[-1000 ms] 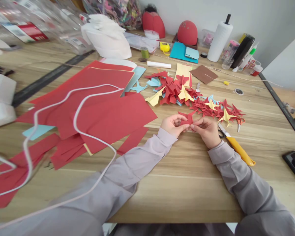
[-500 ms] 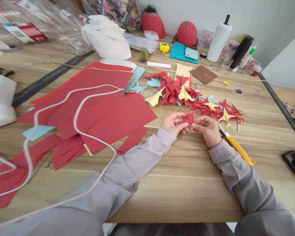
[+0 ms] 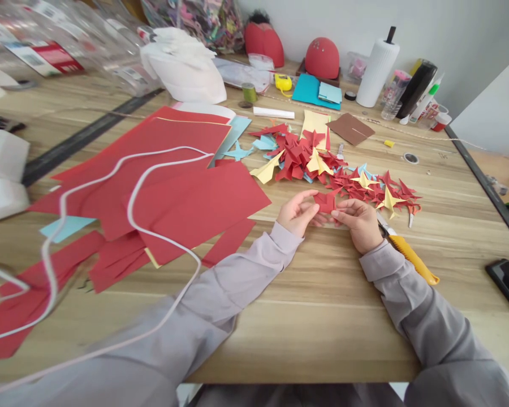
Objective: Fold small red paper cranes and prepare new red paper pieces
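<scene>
A small folded piece of red paper (image 3: 326, 202) is held up between both hands, just above the table. My left hand (image 3: 297, 213) pinches its left side between thumb and fingers. At its lower right corner, my right hand (image 3: 358, 223) grips it with thumb and forefinger. Right behind the hands lies a heap of folded paper shapes (image 3: 294, 158), mostly red with some yellow and light blue. A yellow-handled utility knife (image 3: 413, 259) rests by my right wrist, partly over a pair of scissors whose handle is mostly hidden.
Red paper sheets (image 3: 195, 209) spread across the left, with a white cable (image 3: 131, 209) looping over them. Toward the back stand a yellow tape measure (image 3: 283, 83), a white bottle (image 3: 377, 73) and plastic bottles (image 3: 89, 51). A black phone (image 3: 507, 285) lies at the right edge.
The red folded paper has been turned so that a broader face shows. My left thumb has shifted back a little to the left; the right hand has barely moved.
</scene>
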`<act>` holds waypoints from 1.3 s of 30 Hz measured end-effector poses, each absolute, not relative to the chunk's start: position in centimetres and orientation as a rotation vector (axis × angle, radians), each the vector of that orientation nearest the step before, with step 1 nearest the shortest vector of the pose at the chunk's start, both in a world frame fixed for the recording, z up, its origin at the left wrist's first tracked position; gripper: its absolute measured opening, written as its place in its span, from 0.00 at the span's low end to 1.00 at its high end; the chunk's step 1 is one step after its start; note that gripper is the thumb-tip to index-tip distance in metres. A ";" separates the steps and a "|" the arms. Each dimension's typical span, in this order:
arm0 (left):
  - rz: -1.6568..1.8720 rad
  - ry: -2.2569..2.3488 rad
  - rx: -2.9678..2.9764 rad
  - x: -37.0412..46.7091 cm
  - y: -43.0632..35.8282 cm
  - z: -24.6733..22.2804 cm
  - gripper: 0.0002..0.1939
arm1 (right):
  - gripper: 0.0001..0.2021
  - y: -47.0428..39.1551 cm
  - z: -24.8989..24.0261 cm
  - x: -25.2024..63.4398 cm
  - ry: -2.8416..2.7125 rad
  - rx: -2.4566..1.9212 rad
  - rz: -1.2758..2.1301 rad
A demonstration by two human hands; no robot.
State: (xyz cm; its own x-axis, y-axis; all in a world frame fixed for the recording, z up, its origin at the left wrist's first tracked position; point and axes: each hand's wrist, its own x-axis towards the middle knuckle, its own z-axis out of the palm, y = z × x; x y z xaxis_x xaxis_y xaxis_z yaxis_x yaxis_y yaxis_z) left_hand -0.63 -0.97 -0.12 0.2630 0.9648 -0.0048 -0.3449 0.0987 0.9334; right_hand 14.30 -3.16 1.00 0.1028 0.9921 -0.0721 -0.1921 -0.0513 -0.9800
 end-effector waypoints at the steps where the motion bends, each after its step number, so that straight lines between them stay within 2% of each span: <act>1: 1.138 0.783 1.028 -0.6 -1.1 0.0 0.30 | 0.17 -3.2 1.0 14.3 -0.965 -1.158 1.263; 6: 1.151 0.817 1.075 -0.4 -1.6 0.3 0.35 | 0.17 -3.3 1.0 14.3 -1.021 -1.139 1.296; 14: 1.153 0.856 1.068 -0.6 -1.3 0.2 0.31 | 0.17 -3.2 1.0 14.2 -1.075 -1.150 1.271; 29: 1.066 0.884 1.068 -0.7 -0.6 0.0 0.34 | 0.16 -3.4 1.2 14.3 -1.111 -1.119 1.324; 39: 1.096 0.887 1.019 -0.7 -0.7 0.3 0.32 | 0.14 -3.2 0.5 14.8 -1.130 -1.049 1.330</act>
